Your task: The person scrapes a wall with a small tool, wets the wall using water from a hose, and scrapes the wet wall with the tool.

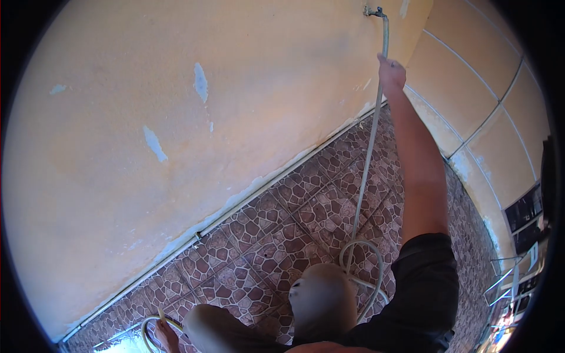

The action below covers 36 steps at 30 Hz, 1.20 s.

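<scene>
My right hand (392,74) is closed around a pale hose (369,150), a short way below the wall tap (375,12) that the hose's upper end is fitted to. From there the hose runs down to the floor and loops beside my knee. At the bottom left, my left hand (167,336) is closed on a curved part of hose near its end, low beside my other knee. Some of its fingers are hard to make out.
A peeling orange wall (147,88) fills the left, with a thin pipe (223,217) along its base. The floor (282,235) has stone-pattern tiles. A second wall (465,76) stands at the right, with a metal rack (512,282) beyond. Something white lies at the bottom left.
</scene>
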Available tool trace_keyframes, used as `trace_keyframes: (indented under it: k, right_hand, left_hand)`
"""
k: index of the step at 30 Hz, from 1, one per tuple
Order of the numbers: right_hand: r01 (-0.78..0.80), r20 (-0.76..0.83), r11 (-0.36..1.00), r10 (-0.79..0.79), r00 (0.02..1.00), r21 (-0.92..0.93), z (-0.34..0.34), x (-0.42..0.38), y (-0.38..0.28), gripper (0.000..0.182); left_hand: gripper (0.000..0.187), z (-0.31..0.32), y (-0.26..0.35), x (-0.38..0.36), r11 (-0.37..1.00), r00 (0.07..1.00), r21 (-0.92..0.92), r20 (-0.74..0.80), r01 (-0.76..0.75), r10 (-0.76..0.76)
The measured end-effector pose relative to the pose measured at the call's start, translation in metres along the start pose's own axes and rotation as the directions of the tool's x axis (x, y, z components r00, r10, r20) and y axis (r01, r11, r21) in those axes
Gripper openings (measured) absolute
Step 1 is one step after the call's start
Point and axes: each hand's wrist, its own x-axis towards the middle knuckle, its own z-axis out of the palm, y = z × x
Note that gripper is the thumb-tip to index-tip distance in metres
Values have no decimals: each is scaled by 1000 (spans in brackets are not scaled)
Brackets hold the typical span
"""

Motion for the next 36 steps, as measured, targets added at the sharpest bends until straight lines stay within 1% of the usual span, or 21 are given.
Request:
trace_keyframes:
  k: [2, 3, 4, 5, 6, 7, 9, 10, 11, 12, 13, 15, 18, 19, 20, 22, 23, 25, 26, 28, 36]
  right_hand:
    - [36, 4, 999, -35, 999, -39, -4, 21, -38, 57]
    - [46, -26, 986, -51, 998, -158, -8, 32, -58, 58]
    - [59, -44, 960, -74, 996, -275, 4, 44, -68, 59]
    - [119, -56, 896, -158, 986, -428, 34, 106, -47, 66]
    - [164, 22, 884, -171, 985, -437, 36, 132, -49, 71]
    - [210, 83, 833, -196, 977, -513, 32, 139, -61, 68]
    - [338, 163, 727, -303, 939, -597, 39, 179, -70, 63]
    - [396, 198, 668, -355, 914, -630, 41, 210, -67, 61]
    - [436, 229, 615, -389, 893, -657, 45, 244, -62, 60]
    - [453, 235, 586, -411, 881, -672, 47, 277, -59, 60]
    - [460, 236, 564, -426, 873, -686, 52, 311, -55, 60]
    - [468, 249, 487, -448, 859, -738, 55, 333, -62, 60]
    - [494, 339, 231, -489, 804, -838, 47, 268, -93, 59]
    - [548, 534, -132, -494, 686, -826, 51, 274, -91, 63]
    - [555, 534, -122, -497, 684, -823, 50, 261, -94, 63]
    - [462, 250, 410, -472, 845, -787, 34, 183, -120, 58]
    - [460, 251, 413, -466, 848, -786, 32, 171, -123, 58]
    - [468, 164, 600, -491, 856, -649, 27, 155, -125, 51]
    - [461, 163, 598, -484, 860, -656, 23, 142, -129, 51]
    - [383, 91, 776, -393, 915, -502, 17, 122, -136, 48]
    - [407, 103, 750, -417, 903, -521, 21, 152, -121, 49]
  left_hand:
    - [25, -22, 56, 16, 997, 999, -68, 22, -34, 36]
    - [27, -11, 56, 28, 997, 993, -34, -96, -65, 61]
    - [31, -16, 68, 46, 995, 997, -79, 50, 64, -60]
    - [34, -7, 69, 59, 993, 997, -93, 36, 73, -69]
    - [33, -6, 71, 72, 982, 982, -161, 176, 93, -64]
    - [32, -7, 89, 81, 949, 934, -187, 301, 255, -192]
    - [32, 29, 79, 95, 921, 983, -383, 185, 67, 5]
    - [33, 8, 118, 98, 932, 934, -290, 340, 216, -110]
    - [33, -27, 175, 89, 910, 932, -357, 353, 211, -78]
    - [32, -11, 172, 92, 905, 966, -403, 256, 135, -30]
    - [30, -25, 206, 86, 855, 964, -484, 259, 186, -62]
    - [34, -28, 237, 94, 766, 901, -546, 423, 338, -95]
    - [36, -12, 251, 110, 841, 896, -475, 443, 258, -24]
    - [36, -14, 266, 113, 861, 922, -470, 388, 195, 2]
    - [37, -16, 280, 114, 879, 943, -459, 332, 130, 34]
    - [36, -18, 304, 118, 886, 948, -453, 313, 95, 59]
    - [35, -17, 315, 120, 889, 948, -455, 305, 59, 93]
    - [34, -13, 338, 120, 895, 950, -441, 304, 68, 77]
    - [34, -10, 347, 119, 896, 951, -435, 302, 84, 57]
    - [34, 0, 355, 120, 899, 952, -437, 288, 33, 106]
    - [34, 15, 381, 122, 867, 963, -498, 235, 0, 135]
